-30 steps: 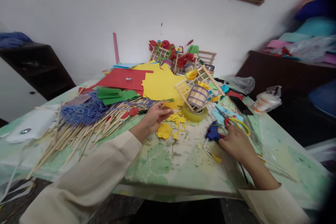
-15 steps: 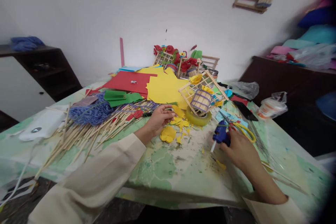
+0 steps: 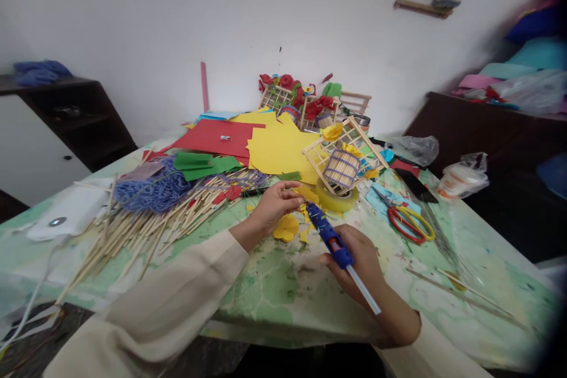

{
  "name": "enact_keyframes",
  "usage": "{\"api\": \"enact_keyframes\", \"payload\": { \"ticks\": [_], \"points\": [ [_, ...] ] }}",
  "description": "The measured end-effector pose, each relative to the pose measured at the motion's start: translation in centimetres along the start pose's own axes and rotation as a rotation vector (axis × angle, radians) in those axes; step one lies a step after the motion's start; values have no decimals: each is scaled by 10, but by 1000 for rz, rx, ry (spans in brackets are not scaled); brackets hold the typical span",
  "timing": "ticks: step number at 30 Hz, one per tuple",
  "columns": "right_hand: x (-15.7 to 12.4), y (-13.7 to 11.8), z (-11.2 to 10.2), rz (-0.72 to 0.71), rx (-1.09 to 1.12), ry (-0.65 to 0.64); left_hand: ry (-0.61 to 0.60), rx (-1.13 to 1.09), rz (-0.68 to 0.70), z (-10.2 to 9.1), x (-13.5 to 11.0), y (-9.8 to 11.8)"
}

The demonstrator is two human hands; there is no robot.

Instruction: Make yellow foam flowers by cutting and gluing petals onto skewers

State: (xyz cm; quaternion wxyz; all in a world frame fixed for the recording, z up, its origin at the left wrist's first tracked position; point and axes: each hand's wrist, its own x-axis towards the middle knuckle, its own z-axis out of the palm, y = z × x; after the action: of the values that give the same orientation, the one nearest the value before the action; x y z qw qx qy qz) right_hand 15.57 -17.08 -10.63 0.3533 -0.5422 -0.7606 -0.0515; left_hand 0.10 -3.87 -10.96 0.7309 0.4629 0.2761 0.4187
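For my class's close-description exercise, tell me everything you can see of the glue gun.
The glue gun is blue, plastic by its look, with small light specks toward its nose. An opening in its body shows something reddish inside, and a whitish glue stick juts from its rear. Held over the table in the right hand, it slants, its nose toward the left hand. The grip is hidden; whether its tip touches anything is unclear.

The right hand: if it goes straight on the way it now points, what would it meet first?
Probably the left hand or the yellow paper beside it, as the blue glue gun in the right hand points there; depth is unclear.
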Motion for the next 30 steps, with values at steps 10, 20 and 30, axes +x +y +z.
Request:
{"api": "enact_keyframes", "payload": {
  "ticks": [10, 20, 30],
  "points": [
    [0, 12, 6, 100, 11, 1, -47, 22, 32, -3, 2, -5],
    [0, 11, 3, 138, 15, -1, 24, -2, 46, 1, 1, -2],
    [0, 11, 4, 148, 17, 5, -20, 46, 46, 0, -2, 1]
  ]
}}
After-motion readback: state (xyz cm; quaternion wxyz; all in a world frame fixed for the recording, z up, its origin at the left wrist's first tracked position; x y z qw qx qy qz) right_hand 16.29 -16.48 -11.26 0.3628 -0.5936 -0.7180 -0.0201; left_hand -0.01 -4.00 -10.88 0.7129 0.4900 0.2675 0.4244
